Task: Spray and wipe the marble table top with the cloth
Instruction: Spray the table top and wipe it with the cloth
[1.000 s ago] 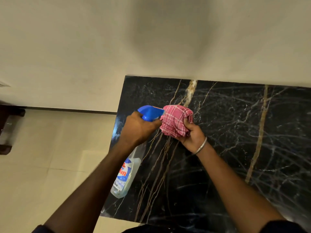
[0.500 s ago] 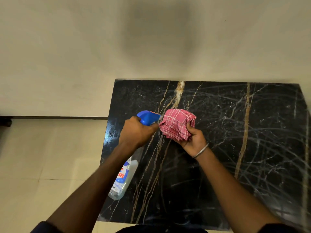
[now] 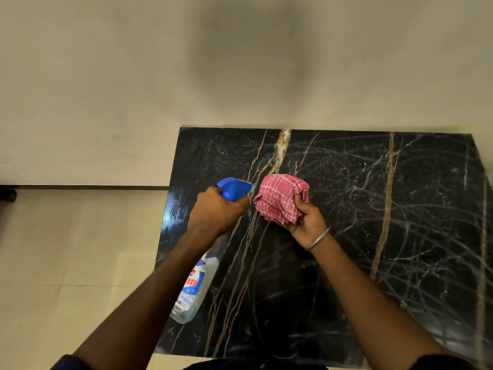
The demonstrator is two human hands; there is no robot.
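Observation:
A black marble table top [image 3: 346,236] with gold and white veins fills the lower right of the head view. My left hand [image 3: 216,209] grips a clear spray bottle [image 3: 193,287] by its blue trigger head, whose nozzle points right at a bunched pink checked cloth [image 3: 280,197]. The cloth is held above the marble in my right hand [image 3: 306,222], a finger's width from the nozzle. The bottle's body hangs down under my left forearm, over the table's left edge.
A plain cream wall [image 3: 133,76] rises directly behind the table's far edge. Pale floor tiles [image 3: 66,263] lie to the left of the table, with a dark skirting strip [image 3: 80,187] along the wall's base.
The view has shifted so the table sits further left and more of its right side shows. Both hands stay together, with the cloth held a little further from the nozzle.

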